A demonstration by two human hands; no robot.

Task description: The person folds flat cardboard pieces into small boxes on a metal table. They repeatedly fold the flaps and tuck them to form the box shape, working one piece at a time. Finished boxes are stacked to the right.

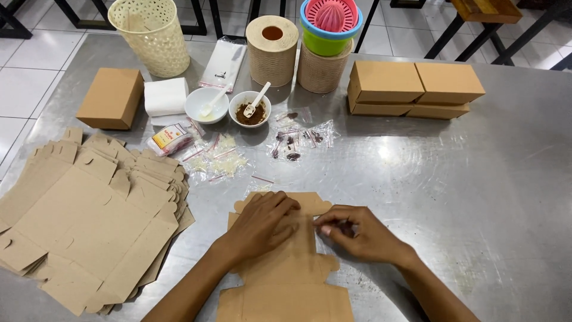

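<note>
A flat brown cardboard box blank (286,286) lies on the steel table (465,197) in front of me. My left hand (262,223) presses flat on its upper part, fingers spread over the fold. My right hand (351,232) rests at the blank's right edge with fingers curled, pinching a small clear bag with something dark inside it. A spread of small clear zip bags (220,158) with pale contents and others with dark contents (295,143) lies just beyond the blank.
A stack of flat box blanks (89,214) fills the left side. Folded boxes (414,89) sit at the back right, one box (112,97) at the back left. Two white bowls with spoons (229,107), paper rolls, a cream basket (152,36) and stacked plastic bowls (330,27) line the back.
</note>
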